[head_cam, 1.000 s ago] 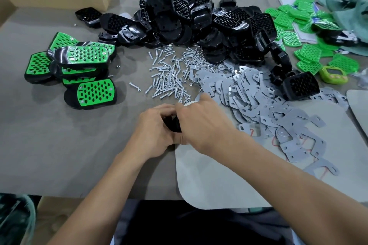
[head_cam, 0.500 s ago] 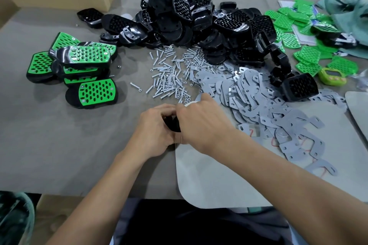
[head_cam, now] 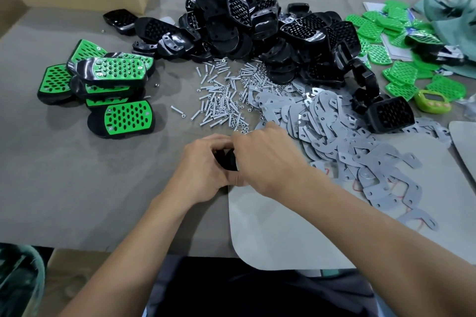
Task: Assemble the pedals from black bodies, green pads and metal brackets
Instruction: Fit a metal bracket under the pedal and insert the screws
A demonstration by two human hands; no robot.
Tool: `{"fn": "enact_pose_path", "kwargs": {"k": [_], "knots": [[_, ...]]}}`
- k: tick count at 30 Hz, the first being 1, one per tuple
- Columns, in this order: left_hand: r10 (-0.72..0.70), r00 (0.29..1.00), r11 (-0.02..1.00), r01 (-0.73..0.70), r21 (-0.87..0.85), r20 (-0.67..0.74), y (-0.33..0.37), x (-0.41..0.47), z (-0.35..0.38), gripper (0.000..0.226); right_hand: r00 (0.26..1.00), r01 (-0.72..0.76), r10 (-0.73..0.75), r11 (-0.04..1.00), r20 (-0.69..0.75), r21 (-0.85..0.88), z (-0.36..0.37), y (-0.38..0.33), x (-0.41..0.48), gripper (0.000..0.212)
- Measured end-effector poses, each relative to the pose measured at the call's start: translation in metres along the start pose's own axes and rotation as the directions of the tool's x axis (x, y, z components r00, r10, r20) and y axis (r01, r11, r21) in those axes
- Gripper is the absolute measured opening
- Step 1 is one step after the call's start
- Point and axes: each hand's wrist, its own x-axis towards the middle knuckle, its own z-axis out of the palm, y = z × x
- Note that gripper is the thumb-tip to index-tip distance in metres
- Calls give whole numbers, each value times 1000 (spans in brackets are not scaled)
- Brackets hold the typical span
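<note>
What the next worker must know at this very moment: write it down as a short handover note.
Left hand grips a black pedal body; right hand curls over it, grip hidden.
Finished pedals stacked at left; black bodies piled at back; green pads at right; metal brackets and screws in the middle.
Done: several pedals. Left: the one in hand, then the piles.
</note>
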Motion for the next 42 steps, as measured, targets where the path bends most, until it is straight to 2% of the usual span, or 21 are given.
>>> {"fn": "enact_pose_path", "kwargs": {"k": [5,9,12,14,16,18,21,26,28,31,34,37,42], "knots": [[1,1000,999,-1,35,7,-4,0,0,64,1000,29,-30,996,-8,-82,7,-12,4,13],[7,1000,1000,-7,5,2,0,-1,1,66,1000,8,-8,998,6,-61,8,-4,5,26],[21,1000,1000,-21,-16,-19,1,-1,1,65,999,-7,7,1000,-45,-6,8,2,2,14],[22,1000,1000,-22,0,-4,-1,0,0,62,1000,3,-2,999,-13,37,7,1,1,14],[20,1000,1000,-20,9,7,-4,0,1,59,999,34,-34,999,11,19,6,-2,1,17],[12,1000,1000,-12,4,5,-5,0,1,56,999,49,-49,998,-14,-31,6,-6,2,7],[-3,1000,1000,3,14,5,-7,-1,1,61,999,32,-35,996,-31,-79,9,-11,3,11],[13,1000,999,-12,34,-2,-6,0,2,64,999,29,-28,999,19,-35,10,-4,2,6],[3,1000,1000,-3,20,-1,-4,0,1,65,999,31,-30,998,25,-49,13,-1,1,15],[-5,1000,1000,5,14,-9,-2,-1,1,65,1000,-1,0,1000,-28,-13,15,0,-1,14],[1,1000,1000,-1,20,-11,-1,-1,1,65,998,-37,38,999,-44,30,14,0,-4,26],[-6,1000,1000,6,22,1,-3,-1,0,65,998,-33,33,999,-48,-6,16,-1,-5,14],[-13,1000,1000,12,28,14,-5,-1,1,69,997,-40,41,999,-61,5,17,1,-3,21]]}}
